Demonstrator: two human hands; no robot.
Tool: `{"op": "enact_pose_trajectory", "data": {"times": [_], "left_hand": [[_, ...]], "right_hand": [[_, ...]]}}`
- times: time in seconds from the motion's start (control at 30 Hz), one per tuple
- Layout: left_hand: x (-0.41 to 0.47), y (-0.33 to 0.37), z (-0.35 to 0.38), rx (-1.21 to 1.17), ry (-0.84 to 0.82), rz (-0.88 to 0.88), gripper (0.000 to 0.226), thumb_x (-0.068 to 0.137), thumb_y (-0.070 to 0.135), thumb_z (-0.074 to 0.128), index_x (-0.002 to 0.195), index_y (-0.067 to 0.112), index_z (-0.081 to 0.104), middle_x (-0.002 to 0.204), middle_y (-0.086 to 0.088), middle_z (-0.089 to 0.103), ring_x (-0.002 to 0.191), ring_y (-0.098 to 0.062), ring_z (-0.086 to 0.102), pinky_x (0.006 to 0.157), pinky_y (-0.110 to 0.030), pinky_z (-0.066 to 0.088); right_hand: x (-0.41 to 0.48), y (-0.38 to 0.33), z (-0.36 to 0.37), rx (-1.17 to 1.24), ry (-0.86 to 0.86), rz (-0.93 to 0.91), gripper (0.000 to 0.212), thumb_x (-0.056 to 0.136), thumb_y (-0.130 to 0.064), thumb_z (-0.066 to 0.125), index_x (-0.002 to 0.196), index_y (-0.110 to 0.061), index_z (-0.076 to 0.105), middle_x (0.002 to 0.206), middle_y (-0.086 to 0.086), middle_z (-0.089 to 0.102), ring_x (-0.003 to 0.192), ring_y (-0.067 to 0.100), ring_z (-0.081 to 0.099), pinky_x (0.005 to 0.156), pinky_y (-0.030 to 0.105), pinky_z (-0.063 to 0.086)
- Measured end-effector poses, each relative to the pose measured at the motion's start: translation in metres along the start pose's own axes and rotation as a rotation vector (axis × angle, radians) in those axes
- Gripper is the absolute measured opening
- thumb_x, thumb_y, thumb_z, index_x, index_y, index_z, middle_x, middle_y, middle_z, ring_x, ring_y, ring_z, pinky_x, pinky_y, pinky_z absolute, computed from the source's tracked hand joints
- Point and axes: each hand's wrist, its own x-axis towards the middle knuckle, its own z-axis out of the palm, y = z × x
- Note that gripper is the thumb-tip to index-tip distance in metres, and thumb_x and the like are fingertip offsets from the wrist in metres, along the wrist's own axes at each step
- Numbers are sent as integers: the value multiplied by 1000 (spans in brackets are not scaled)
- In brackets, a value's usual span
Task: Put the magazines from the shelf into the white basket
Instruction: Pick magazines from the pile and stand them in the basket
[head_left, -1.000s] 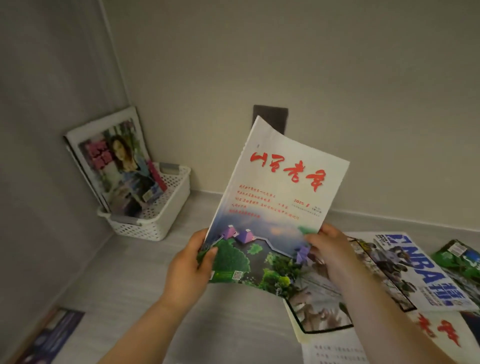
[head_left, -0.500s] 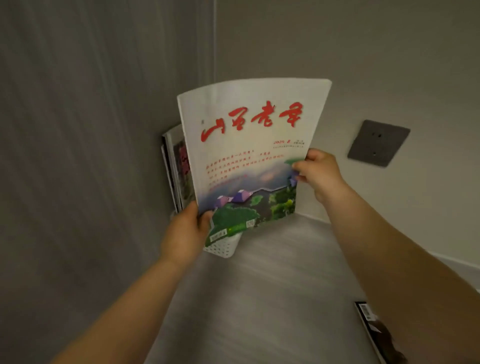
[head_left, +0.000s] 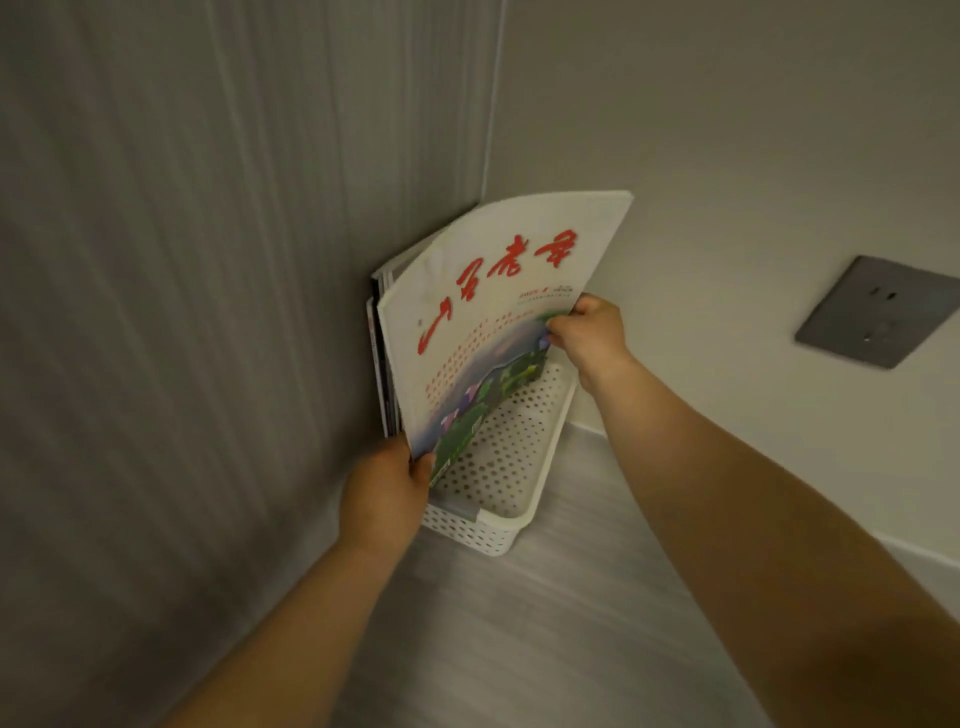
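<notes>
Grey walls meet at frame centre, where the white basket (head_left: 511, 499) sits. Both my left hand (head_left: 384, 493) and right hand (head_left: 589, 332) grip the magazine (head_left: 493, 322), its lower edge inside the basket. I should slide it down upright beside the leaning magazines (head_left: 383, 332).

Red brush-script Chinese title (smaller print too blurred) on the magazine cover (head_left: 498, 312).

Two pale grey walls (head_left: 727, 130) meet in a corner, one bearing a dark, slightly blurred plate (head_left: 878, 312), perhaps a socket.
</notes>
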Motion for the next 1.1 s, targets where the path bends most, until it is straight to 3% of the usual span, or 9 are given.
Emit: {"op": "enact_pose_trajectory", "data": {"times": [0.13, 0.23, 0.37, 0.47, 0.63, 0.7, 0.83, 0.97, 1.1], "left_hand": [[5, -5, 3, 90, -16, 30, 25, 84, 17, 56, 100, -1, 60, 103, -25, 67, 93, -40, 61, 72, -37, 48], [4, -7, 2, 58, 36, 46, 22, 85, 18, 54, 97, 1, 63, 102, -22, 69, 90, -37, 64, 71, -33, 48], [1, -7, 2, 32, 129, 67, 18, 85, 15, 54, 93, 2, 65, 95, -21, 70, 83, -36, 65, 68, -31, 47], [2, -3, 4, 10, 162, 61, 16, 84, 14, 56, 90, 2, 65, 90, -21, 71, 79, -33, 65, 65, -28, 43], [0, -3, 4, -33, 229, 9, 13, 81, 9, 59, 78, -3, 62, 80, -23, 70, 70, -31, 62, 62, -27, 38], [2, -3, 4, -50, 248, -12, 12, 80, 8, 60, 75, -3, 60, 79, -24, 68, 65, -23, 56, 61, -26, 36], [5, -5, 2, -49, 234, -27, 12, 81, 9, 58, 74, 0, 58, 78, -20, 67, 64, -20, 50, 61, -27, 35], [4, -4, 0, -40, 208, -19, 11, 81, 9, 56, 73, 2, 58, 79, -19, 68, 64, -21, 50, 62, -27, 36], [-7, 7, 1, -62, 184, -16, 9, 81, 11, 58, 74, 4, 58, 80, -18, 68, 69, -30, 57, 62, -30, 38]], "right_hand": [[4, 27, 15, -13, -30, 72, 36, 74, 16, 40, 103, 5, 59, 106, 30, 62, 70, 30, 54, 67, 36, 50], [5, 37, 20, 20, -34, 93, 37, 78, 12, 41, 111, 1, 54, 115, 25, 59, 64, 24, 53, 59, 30, 47], [0, 34, 25, 29, -91, 38, 57, 83, 1, 52, 135, -12, 32, 121, -1, 46, 100, 15, 48, 74, 18, 48], [-8, 33, 33, 18, -178, 41, 71, 87, -9, 54, 143, -19, 12, 145, 6, 31, 126, 20, 37, 94, 25, 37], [-24, 28, 60, 79, -436, 62, 68, 88, -1, 45, 142, -29, 15, 148, 3, 30, 129, 21, 37, 100, 38, 42], [-27, 24, 69, 96, -479, 68, 69, 88, 0, 42, 142, -31, 13, 148, 2, 29, 131, 22, 34, 98, 37, 42], [-28, 26, 69, 9, -476, 62, 66, 89, -3, 42, 142, -29, 13, 151, 3, 24, 134, 23, 30, 108, 41, 36], [-38, 26, 58, -69, -472, 32, 65, 88, -5, 47, 142, -27, 17, 151, 5, 25, 136, 22, 27, 107, 36, 33], [-51, 18, 35, -97, -414, 8, 58, 88, -3, 45, 140, -22, 26, 148, 6, 31, 134, 23, 32, 108, 35, 33]]}}
